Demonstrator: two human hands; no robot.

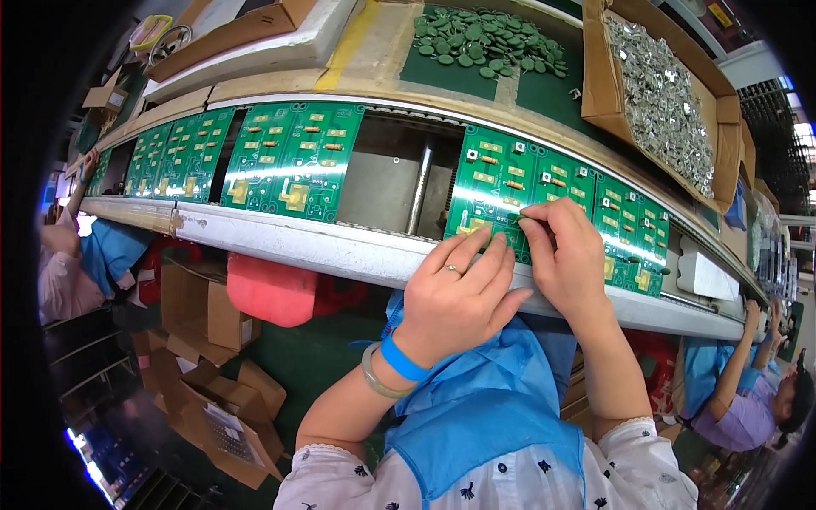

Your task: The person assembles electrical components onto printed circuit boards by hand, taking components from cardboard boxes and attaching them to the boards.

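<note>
My left hand [459,293] rests flat on the near edge of a green circuit board [493,183] lying on the conveyor line, fingers spread, a ring on one finger and a blue band on the wrist. My right hand [565,246] sits on the same board, thumb and forefinger pinched together over a small part that is too small to make out. More green circuit boards [293,157] lie to the left and right along the line.
A pile of green discs [489,38] and a cardboard box of small metal parts [663,93] lie on the shelf beyond the line. Other people sit at far left [72,246] and far right [756,399]. Cardboard boxes [212,399] stand on the floor below.
</note>
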